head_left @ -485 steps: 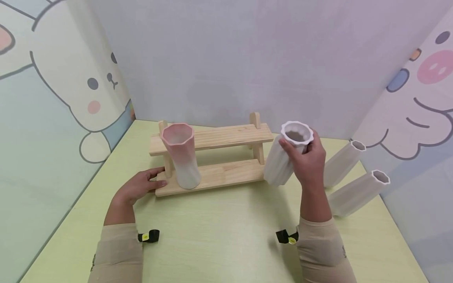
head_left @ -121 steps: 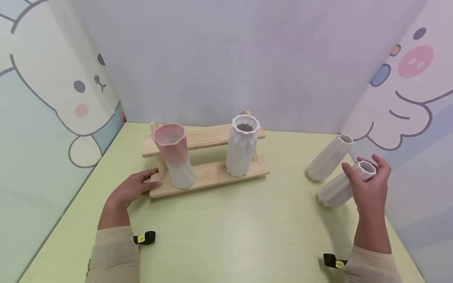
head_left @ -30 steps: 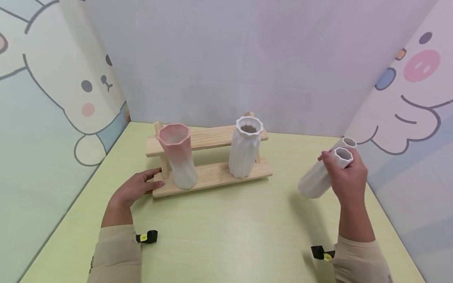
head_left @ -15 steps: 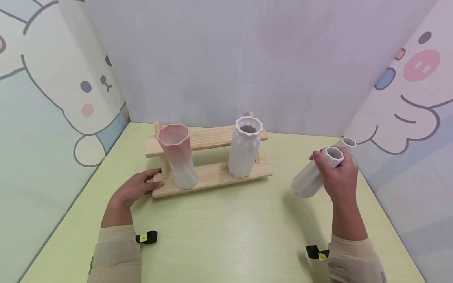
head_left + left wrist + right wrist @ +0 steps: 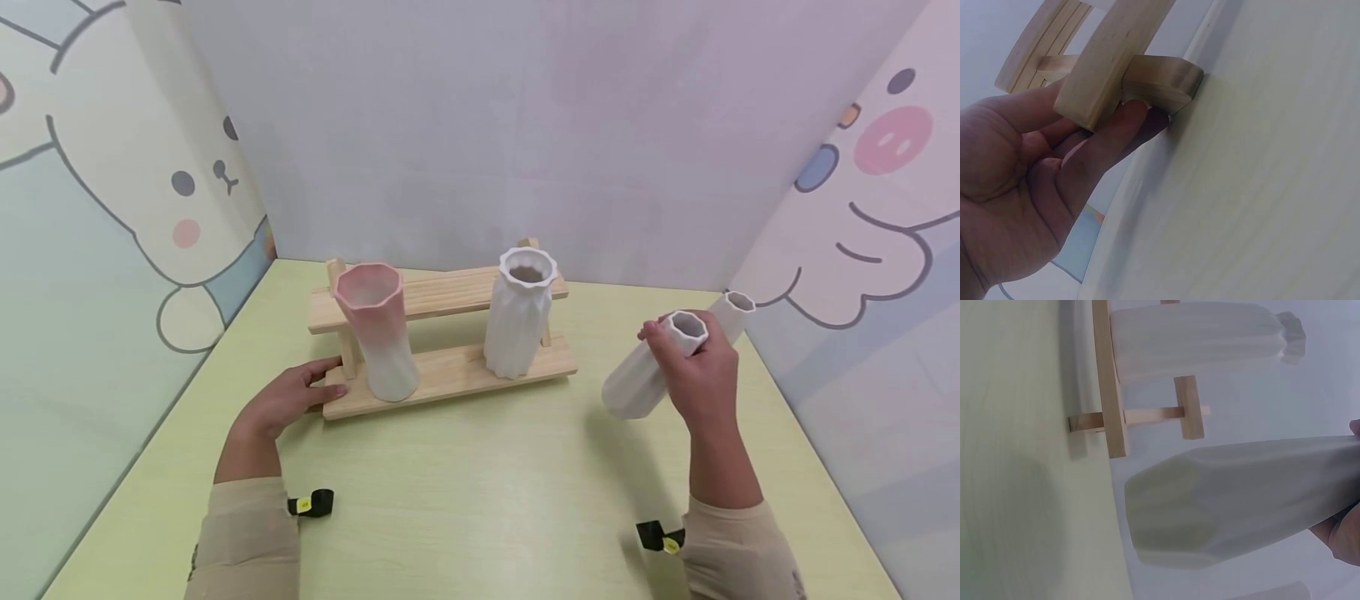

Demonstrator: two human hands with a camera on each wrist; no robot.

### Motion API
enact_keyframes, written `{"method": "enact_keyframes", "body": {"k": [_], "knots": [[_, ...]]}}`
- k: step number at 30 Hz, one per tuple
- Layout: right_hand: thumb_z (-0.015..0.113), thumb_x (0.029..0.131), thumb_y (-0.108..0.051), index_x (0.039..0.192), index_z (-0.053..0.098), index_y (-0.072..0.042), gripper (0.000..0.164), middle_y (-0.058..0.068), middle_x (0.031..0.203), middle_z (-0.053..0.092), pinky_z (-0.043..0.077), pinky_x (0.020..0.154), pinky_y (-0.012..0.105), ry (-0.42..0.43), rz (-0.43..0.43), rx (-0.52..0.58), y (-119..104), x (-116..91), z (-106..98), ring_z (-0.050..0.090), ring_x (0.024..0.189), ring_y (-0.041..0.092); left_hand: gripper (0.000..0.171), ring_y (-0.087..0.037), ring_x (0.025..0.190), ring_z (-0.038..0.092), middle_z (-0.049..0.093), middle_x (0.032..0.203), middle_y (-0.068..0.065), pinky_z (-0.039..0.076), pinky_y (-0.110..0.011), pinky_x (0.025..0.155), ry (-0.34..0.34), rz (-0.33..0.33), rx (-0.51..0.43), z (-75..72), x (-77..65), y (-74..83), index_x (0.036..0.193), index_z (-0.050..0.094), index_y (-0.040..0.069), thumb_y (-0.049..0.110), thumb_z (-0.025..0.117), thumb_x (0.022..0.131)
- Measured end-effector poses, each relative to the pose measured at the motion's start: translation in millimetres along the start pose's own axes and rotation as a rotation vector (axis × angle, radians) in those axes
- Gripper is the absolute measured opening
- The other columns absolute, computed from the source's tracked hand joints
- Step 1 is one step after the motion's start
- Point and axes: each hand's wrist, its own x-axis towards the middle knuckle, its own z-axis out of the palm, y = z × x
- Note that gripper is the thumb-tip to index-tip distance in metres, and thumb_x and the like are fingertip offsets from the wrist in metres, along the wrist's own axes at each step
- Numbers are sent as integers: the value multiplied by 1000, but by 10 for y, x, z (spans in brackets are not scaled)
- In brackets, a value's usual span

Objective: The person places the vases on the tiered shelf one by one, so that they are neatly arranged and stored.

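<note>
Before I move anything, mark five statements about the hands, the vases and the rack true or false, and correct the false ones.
1. The left hand holds the wooden rack at its left end. True.

2. The right hand holds a white vase off the table. True.

3. That white vase is touching the rack. False: there is a gap between them.

4. The pink-and-white vase stands on the lower shelf. True.

5. Three vases stand on the rack. False: two do, the pink-and-white vase and the scalloped-rim vase.
</note>
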Motion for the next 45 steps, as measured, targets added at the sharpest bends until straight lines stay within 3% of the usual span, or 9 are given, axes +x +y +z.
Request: {"method": "enact_keyframes", "body": {"k": [9,21,32,45], "knots": [[75,87,-23,101,62,-7,24,-7,85,71,51,77,23,-40,-31,37,-54,-33,83,68,86,13,81,-42,145,26,22,160,-23,36,-57,109,-5,20,-7,0,-5,-19,154,32,13,47,68,90],[76,85,-25,100,64,-14,23,-10,87,68,51,74,24,-63,-15,-48,-101,-64,177,64,83,12,82,-45,146,20,21,160,-23,34,-59,110,1,22,3,1,10,-47,154,33,13,49,68,89],[78,84,-26,99,64,-12,25,-12,85,68,51,71,21,-87,-68,-45,-143,-101,277,65,81,9,83,-45,146,19,20,161,-22,32,-60,111,4,10,10,0,15,-47,154,33,15,50,68,88],[77,85,-26,99,63,-9,26,-11,85,69,53,70,20,-116,-113,-24,-200,-133,384,66,80,9,81,-39,142,33,21,161,-21,38,-55,109,-2,12,-14,5,18,-43,155,32,17,48,68,89]]}}
